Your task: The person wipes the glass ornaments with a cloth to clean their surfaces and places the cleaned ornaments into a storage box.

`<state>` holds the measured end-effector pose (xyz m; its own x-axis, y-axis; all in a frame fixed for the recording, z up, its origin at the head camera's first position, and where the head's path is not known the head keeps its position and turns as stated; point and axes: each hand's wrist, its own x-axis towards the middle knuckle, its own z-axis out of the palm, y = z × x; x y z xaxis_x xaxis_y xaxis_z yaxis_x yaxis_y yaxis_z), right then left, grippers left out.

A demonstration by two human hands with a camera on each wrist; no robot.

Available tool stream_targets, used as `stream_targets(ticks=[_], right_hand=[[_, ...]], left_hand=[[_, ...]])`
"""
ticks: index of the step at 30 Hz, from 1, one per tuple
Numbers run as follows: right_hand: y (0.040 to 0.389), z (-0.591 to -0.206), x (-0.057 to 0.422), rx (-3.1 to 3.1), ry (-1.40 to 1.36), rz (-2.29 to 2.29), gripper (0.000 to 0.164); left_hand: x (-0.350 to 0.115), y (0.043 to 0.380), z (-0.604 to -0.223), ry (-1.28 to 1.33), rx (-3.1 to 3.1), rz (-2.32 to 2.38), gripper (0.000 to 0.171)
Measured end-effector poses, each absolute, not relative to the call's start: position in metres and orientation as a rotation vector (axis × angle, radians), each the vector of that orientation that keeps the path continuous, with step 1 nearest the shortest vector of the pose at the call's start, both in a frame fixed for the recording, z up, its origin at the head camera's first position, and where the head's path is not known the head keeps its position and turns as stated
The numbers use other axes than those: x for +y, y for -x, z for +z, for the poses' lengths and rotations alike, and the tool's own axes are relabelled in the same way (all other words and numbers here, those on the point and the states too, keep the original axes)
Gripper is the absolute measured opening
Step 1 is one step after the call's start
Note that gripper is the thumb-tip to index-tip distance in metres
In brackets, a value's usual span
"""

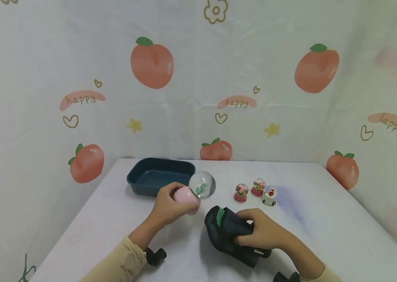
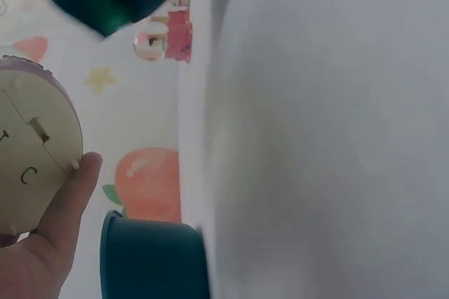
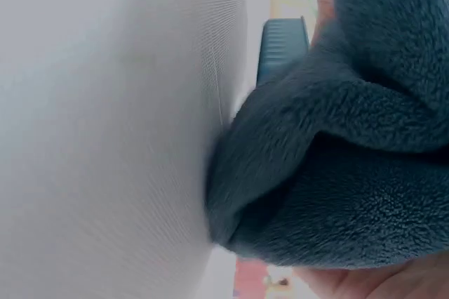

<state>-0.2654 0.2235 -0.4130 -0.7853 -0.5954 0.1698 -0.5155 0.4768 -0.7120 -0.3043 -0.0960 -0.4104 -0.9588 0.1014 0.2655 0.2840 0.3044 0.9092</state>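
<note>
In the head view my left hand [image 1: 166,208] grips a large snow globe [image 1: 186,199] by its pink base. The globe is tilted, its clear ball pointing right with a green figure inside. Its flat underside, with a battery-cover-like panel, faces the left wrist camera. My right hand [image 1: 260,230] holds a dark, fuzzy folded cloth [image 1: 224,237] with a green stripe, thumb on the near side. The cloth's soft pile and folds fill much of the right wrist view, close to the table surface. A small gap separates cloth and globe.
A dark blue rectangular tray [image 1: 138,188] stands at the back left, behind my left hand. To the right, three small snow globes stand close together: one pink-red [image 1: 240,196], another pink-red [image 1: 257,191] and one white [image 1: 268,200]. Patterned fabric [image 1: 184,117] walls the white table [image 1: 325,223].
</note>
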Motion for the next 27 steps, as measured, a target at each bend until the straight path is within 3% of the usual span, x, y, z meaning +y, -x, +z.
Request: stream_targets(ticks=[4, 14, 27], right_hand=[[0.271, -0.412, 0.229, 2.583, 0.880, -1.457, 0.018], [0.271, -0.409, 0.235, 2.366, 0.491, -1.890, 0.035], [0.264, -0.415, 0.212, 2.457, 0.844, -1.438, 0.040]], left_hand=[[-0.098, 0.300, -0.412, 0.366, -2.385, -1.744, 0.052], [-0.090, 0.297, -0.414, 0.393, -2.353, -1.810, 0.051], [-0.098, 0.304, -0.413, 0.267, -2.268, -1.766, 0.049]])
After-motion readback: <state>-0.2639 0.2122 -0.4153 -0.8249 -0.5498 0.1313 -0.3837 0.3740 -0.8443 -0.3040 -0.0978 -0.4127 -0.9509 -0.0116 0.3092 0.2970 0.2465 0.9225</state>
